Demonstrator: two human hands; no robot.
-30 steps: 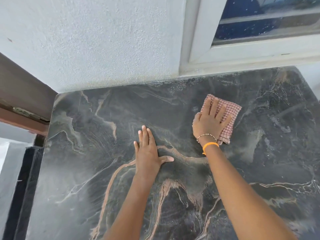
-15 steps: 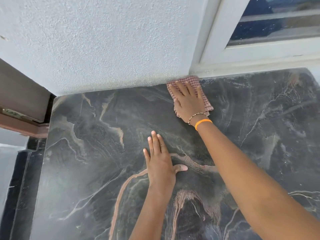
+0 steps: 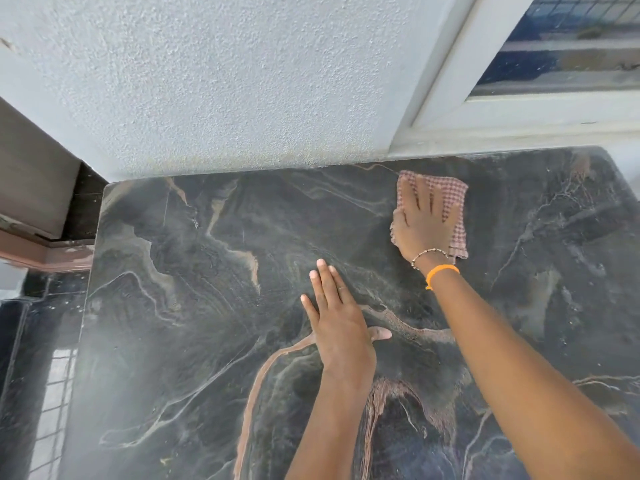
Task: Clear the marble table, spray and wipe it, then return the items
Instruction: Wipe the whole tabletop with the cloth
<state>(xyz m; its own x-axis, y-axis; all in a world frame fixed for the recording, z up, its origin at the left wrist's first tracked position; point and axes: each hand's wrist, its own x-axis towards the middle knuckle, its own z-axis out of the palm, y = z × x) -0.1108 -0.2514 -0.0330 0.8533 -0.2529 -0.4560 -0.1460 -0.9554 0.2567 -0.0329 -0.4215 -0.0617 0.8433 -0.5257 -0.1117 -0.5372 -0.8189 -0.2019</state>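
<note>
Near the back edge of the marble worktop (image 3: 180,306), right hand (image 3: 424,225) presses flat, fingers spread, on a checked cloth (image 3: 453,195) below the window frame (image 3: 519,123). Left hand (image 3: 341,327) lies flat mid-worktop, fingers straight, holding nothing.

— What can't be made out here?

— Most of the checked cloth (image 3: 453,199) lies hidden under the right hand (image 3: 424,225); only its edges show around the spread fingers. Both forearms run off the bottom edge.

— And the table?

— The marble table (image 3: 194,306) is cut by the bottom and right edges, so its near side is out of view. The left hand (image 3: 337,322) covers the veining beneath its palm.

— The window?

— The window (image 3: 561,53) is cropped at top and right; what lies behind the glass is too blurred to tell.
</note>
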